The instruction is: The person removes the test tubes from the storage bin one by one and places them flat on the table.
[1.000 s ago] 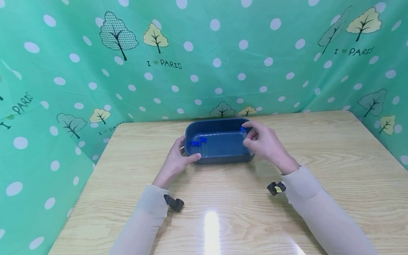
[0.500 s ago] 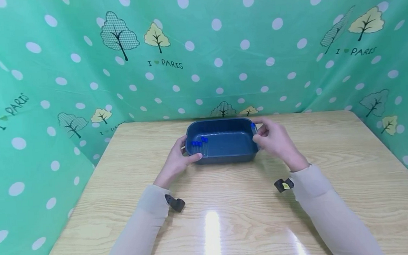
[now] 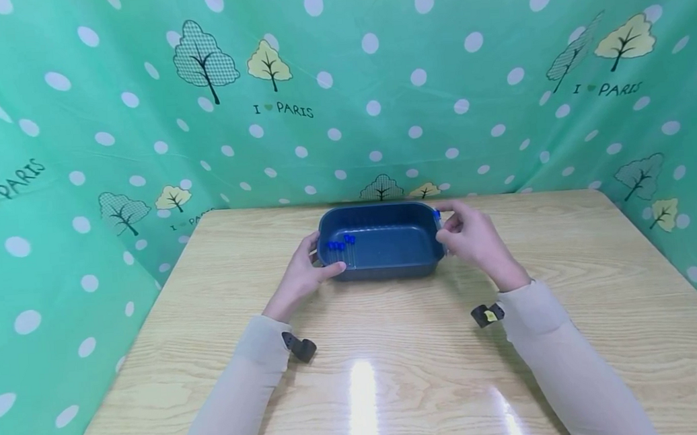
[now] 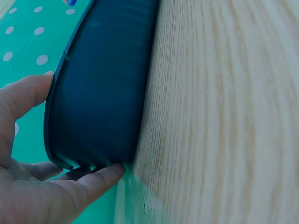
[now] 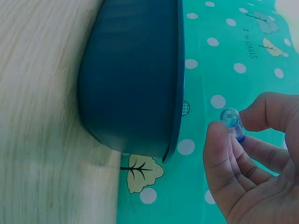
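A dark blue plastic tub (image 3: 389,272) sits toward the table's far edge. My left hand (image 3: 300,275) grips its left end, thumb at the front rim and fingers along the outer wall; the left wrist view shows the fingertips on the tub's outside. At the right rim, my right hand (image 3: 473,239) pinches a clear tube with a blue cap (image 3: 437,215) between thumb and fingers. The right wrist view shows the tube's rounded clear end (image 5: 230,117) raised, apart from the tub wall. Several similar blue-capped tubes (image 3: 341,246) stand or lean inside the tub's left end.
The wooden table (image 3: 387,336) carries the tub, and a light reflection shines near its front. A green dotted curtain (image 3: 372,128) hangs behind and at both sides. Black wrist cameras (image 3: 301,347) stick out from both sleeves.
My right hand has moved right with the capped tube, from over the tub's inside to its right rim. The left hand and the tub stay about where they were.
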`<action>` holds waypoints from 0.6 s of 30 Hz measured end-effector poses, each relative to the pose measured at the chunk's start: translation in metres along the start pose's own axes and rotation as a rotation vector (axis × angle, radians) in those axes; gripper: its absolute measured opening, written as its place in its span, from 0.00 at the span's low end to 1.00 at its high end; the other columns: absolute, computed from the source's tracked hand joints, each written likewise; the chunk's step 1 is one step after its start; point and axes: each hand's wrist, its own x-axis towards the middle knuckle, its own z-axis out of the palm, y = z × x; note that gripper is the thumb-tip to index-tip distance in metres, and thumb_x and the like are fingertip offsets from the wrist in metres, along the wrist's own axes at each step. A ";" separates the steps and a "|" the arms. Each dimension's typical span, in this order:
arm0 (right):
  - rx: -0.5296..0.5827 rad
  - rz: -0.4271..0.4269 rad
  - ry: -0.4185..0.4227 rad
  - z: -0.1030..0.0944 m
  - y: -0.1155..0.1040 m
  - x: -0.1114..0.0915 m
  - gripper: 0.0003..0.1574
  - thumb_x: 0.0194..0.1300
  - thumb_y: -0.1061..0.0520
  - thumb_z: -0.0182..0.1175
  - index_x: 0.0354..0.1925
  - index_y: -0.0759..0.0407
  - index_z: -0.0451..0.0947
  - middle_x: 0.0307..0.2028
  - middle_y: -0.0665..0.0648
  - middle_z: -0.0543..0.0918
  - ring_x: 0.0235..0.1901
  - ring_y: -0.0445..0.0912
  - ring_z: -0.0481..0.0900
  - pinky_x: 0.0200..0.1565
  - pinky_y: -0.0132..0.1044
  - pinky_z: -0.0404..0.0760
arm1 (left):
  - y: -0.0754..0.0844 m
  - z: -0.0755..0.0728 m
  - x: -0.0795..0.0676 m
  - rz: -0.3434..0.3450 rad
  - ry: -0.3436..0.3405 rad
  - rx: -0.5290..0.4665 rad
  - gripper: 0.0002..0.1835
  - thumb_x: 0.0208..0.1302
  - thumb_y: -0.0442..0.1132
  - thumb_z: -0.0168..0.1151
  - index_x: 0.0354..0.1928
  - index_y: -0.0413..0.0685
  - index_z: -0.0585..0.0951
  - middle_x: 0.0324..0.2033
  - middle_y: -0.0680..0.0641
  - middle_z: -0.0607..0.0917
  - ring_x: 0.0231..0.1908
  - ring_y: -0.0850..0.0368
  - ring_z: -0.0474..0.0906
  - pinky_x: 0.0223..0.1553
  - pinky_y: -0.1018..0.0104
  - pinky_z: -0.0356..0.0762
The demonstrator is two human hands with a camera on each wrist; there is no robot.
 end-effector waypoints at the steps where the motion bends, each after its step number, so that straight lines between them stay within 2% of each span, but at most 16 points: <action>1: 0.002 0.002 -0.001 0.000 0.001 0.000 0.32 0.60 0.62 0.55 0.64 0.56 0.67 0.34 0.59 0.80 0.23 0.50 0.79 0.24 0.41 0.80 | 0.000 0.000 0.000 0.002 0.001 0.000 0.51 0.52 0.45 0.74 0.73 0.48 0.54 0.69 0.41 0.61 0.66 0.41 0.60 0.64 0.49 0.62; 18: 0.001 0.024 -0.015 -0.003 0.016 0.007 0.33 0.60 0.63 0.55 0.65 0.56 0.66 0.33 0.60 0.81 0.23 0.50 0.80 0.24 0.40 0.79 | -0.001 -0.001 0.001 0.004 -0.006 0.010 0.50 0.53 0.45 0.73 0.73 0.49 0.54 0.69 0.41 0.61 0.66 0.41 0.60 0.64 0.49 0.62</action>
